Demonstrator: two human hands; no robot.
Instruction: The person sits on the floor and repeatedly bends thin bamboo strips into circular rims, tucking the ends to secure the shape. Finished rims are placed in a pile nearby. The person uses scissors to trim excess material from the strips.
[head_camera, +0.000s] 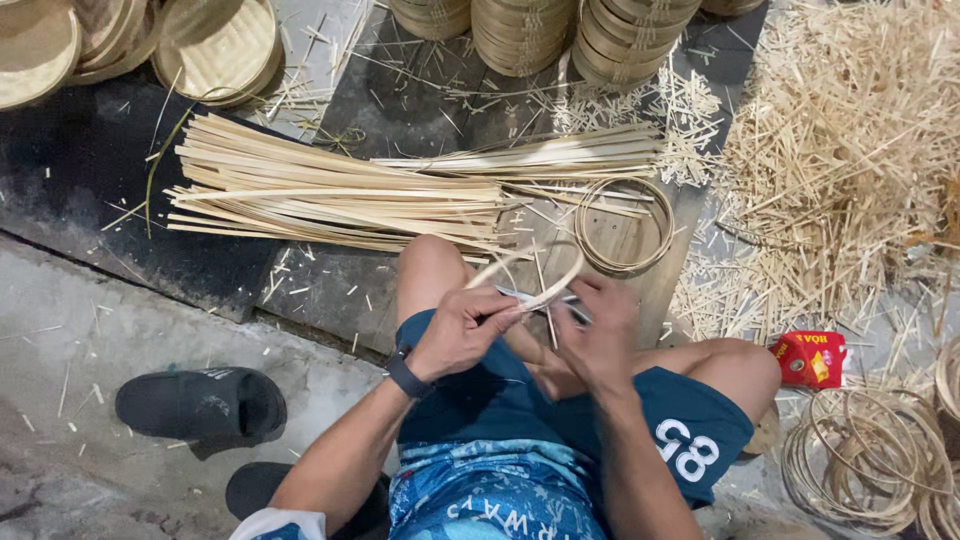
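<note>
A long bundle of bamboo strips (330, 195) lies uncut on the floor; the left hand (462, 330) and right hand (600, 335) both pinch a half-bent bamboo hoop (530, 280) over the knees — finished rings (870, 460) pile at the right, partly cut off. Whatever tool sits between the hands is hard to make out.

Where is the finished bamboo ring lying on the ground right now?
In the head view, the bamboo ring lies right of centre, just beyond the hands, by the strip bundle.
</note>
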